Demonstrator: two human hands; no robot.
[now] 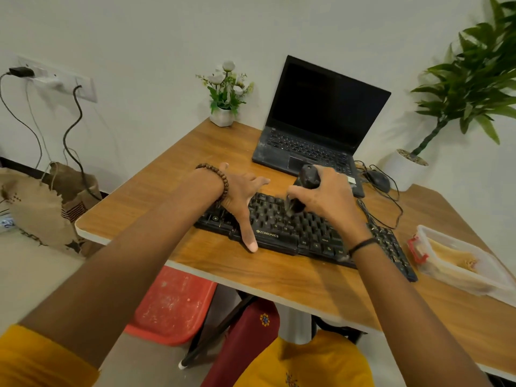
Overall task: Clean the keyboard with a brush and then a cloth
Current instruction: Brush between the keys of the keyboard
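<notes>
A black keyboard (282, 222) lies slanted on the wooden table (279, 275). My left hand (240, 199) rests flat on the keyboard's left end, fingers spread, thumb reaching past its front edge. My right hand (324, 194) grips a dark brush (303, 185), its bristles touching the keys near the keyboard's middle. A clear plastic box (458, 261) with a red clip stands at the right and holds something yellowish, possibly the cloth; I cannot tell for sure.
An open black laptop (315, 129) stands behind the keyboard, with a black mouse (378, 181) and cables to its right. A small white flower pot (223, 113) sits at the table's far corner. A red stool (173, 305) stands under the table.
</notes>
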